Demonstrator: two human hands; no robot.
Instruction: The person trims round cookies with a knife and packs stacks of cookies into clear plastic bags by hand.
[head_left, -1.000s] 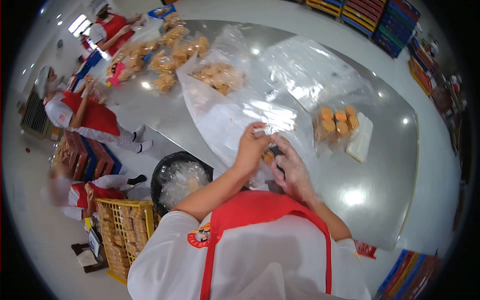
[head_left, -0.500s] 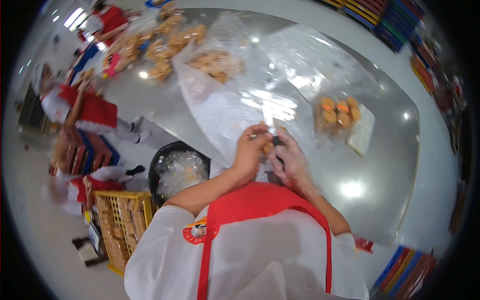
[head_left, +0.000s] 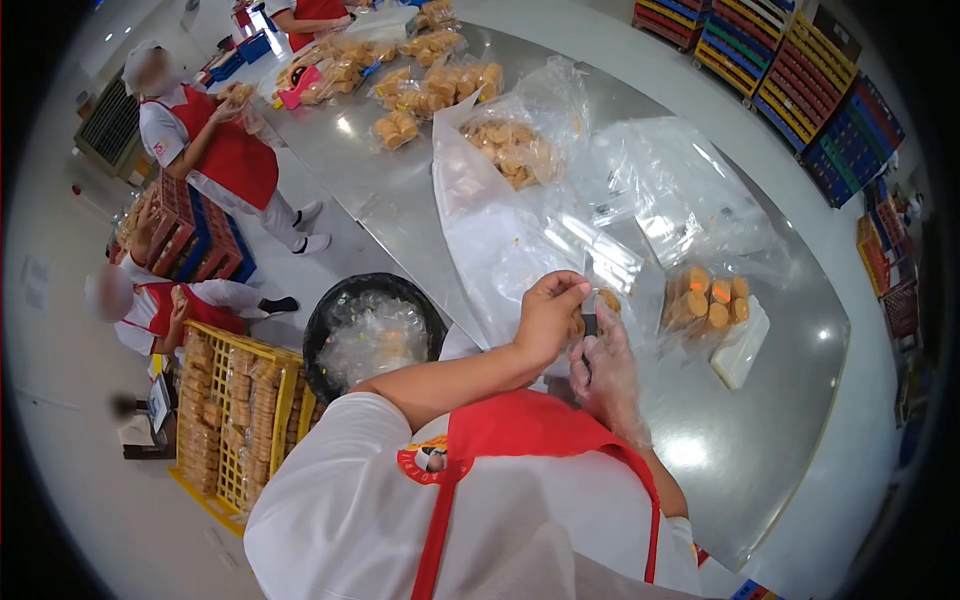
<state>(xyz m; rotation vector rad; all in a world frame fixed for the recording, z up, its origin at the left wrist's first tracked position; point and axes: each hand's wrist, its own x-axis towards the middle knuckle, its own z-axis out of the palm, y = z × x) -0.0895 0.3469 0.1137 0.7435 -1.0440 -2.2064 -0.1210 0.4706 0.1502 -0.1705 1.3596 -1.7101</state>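
My left hand (head_left: pixel 548 318) is closed in a pinch just above the table's near edge; what its fingers hold is mostly hidden. In a clear plastic glove, my right hand (head_left: pixel 606 368) grips a knife by its black handle (head_left: pixel 590 324), the pale blade pointing away from me. A small round tan biscuit (head_left: pixel 608 299) shows at the right hand's fingertips. Beyond both hands lies clear plastic sheeting (head_left: pixel 500 235). To the right, a clear bag of round biscuits (head_left: pixel 702 302) rests beside a white folded pad (head_left: pixel 741 346).
Heaped biscuits (head_left: pixel 508 150) lie in open plastic, with several bagged packs (head_left: pixel 440 88) farther back. A black-lined bin (head_left: pixel 318 345) of plastic scraps and a yellow crate (head_left: pixel 240 420) of packs stand left. Co-workers in red aprons (head_left: pixel 240 155) are at left; stacked crates (head_left: pixel 805 85) stand far right.
The view has shifted, so the table and hands appear lower and farther right. My hands remain close together around the knife. The standing co-worker's hands have lowered.
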